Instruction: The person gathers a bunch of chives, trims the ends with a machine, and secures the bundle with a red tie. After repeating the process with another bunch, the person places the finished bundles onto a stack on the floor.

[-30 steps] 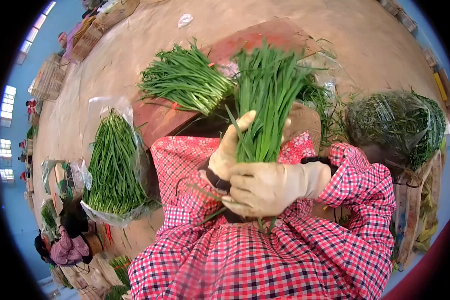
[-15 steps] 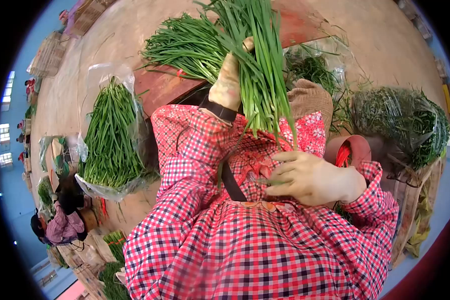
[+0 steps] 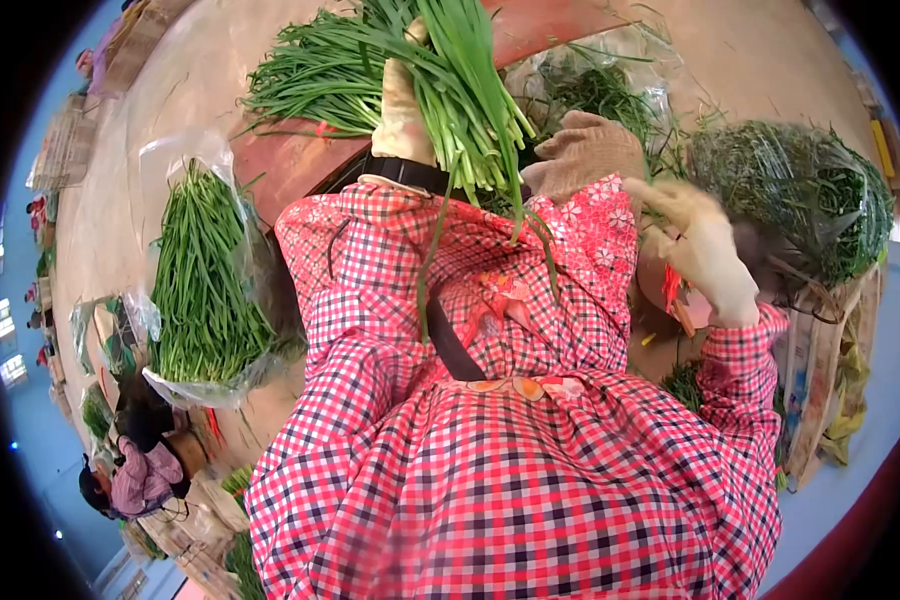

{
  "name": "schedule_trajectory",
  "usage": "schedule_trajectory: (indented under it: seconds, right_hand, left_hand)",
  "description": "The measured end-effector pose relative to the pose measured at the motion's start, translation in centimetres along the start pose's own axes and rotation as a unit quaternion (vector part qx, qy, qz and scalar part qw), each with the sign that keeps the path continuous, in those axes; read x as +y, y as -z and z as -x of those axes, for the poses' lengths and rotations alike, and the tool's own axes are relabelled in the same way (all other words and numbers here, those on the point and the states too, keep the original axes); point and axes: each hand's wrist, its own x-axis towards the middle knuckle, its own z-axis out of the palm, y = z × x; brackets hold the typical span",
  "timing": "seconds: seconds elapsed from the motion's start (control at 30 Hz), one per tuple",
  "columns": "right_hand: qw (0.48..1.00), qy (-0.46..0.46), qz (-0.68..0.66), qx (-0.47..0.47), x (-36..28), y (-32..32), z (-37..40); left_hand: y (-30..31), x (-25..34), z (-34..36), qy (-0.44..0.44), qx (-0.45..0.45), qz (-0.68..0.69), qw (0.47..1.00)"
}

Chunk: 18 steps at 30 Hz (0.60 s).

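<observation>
My left hand, in a pale glove, is closed around a bunch of long green chives, held over my lap. The pale stalk ends point down toward me, and a few loose blades hang lower. Behind it, more chives lie on a reddish-brown board. My right hand, also gloved, is raised beside my right knee with nothing visible in it. Its fingers are slightly blurred, with thumb and fingers apart. Just beneath it are red ties in a round container, partly hidden by the hand.
At left stands a clear plastic bag of chives. Loose greens on plastic lie beyond my right knee. A large wrapped bundle of greens sits at right. Another person sits at lower left, near cardboard and more greens.
My right hand has moved from the stalk ends over my lap out to the right, beside my knee. The bunch in my left hand has shifted left and tilted in view.
</observation>
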Motion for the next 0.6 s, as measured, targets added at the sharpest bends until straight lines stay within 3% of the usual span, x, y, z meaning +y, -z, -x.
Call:
schedule_trajectory:
  seconds: [0.03, 0.1, 0.17, 0.2, 0.27, 0.33, 0.37, 0.47, 0.6]
  right_hand:
    - [0.984, 0.019, 0.175, 0.034, 0.1, 0.1, -0.7]
    - [0.993, 0.032, -0.021, 0.112, -1.7, 0.0, -1.3]
    - [0.966, 0.056, -0.203, 0.151, -5.0, -0.7, -2.4]
    - [0.940, 0.051, -0.306, 0.144, -6.5, -2.0, -3.0]
    - [0.924, 0.017, -0.359, 0.131, -8.0, -5.0, -3.6]
    - [0.867, -0.017, -0.499, -0.003, -7.4, -5.5, -3.7]
    - [0.840, -0.035, -0.541, -0.002, -7.8, -4.6, -3.7]
    - [0.871, -0.011, -0.489, 0.047, -7.3, -0.1, -3.4]
    - [0.854, 0.019, -0.452, 0.258, -5.7, 4.4, -4.3]
  left_hand:
    - [-0.8, -0.7, 0.4, -0.046, 0.018, 0.008, 0.999]
    - [-0.7, -0.6, 0.1, -0.024, -0.034, 0.004, 0.999]
    - [0.2, -0.6, 0.0, -0.008, -0.078, -0.022, 0.997]
    - [0.0, -1.0, 0.2, -0.040, -0.051, -0.049, 0.997]
    - [-2.1, -2.1, 1.1, -0.119, -0.004, -0.103, 0.988]
    - [-3.2, -1.8, 1.2, -0.139, 0.045, -0.140, 0.979]
    - [-2.9, -1.5, 1.2, -0.111, 0.067, -0.124, 0.984]
    - [-3.4, -1.5, 2.2, -0.077, 0.103, -0.065, 0.990]
    - [-1.0, -2.6, 2.7, -0.101, 0.005, 0.027, 0.995]
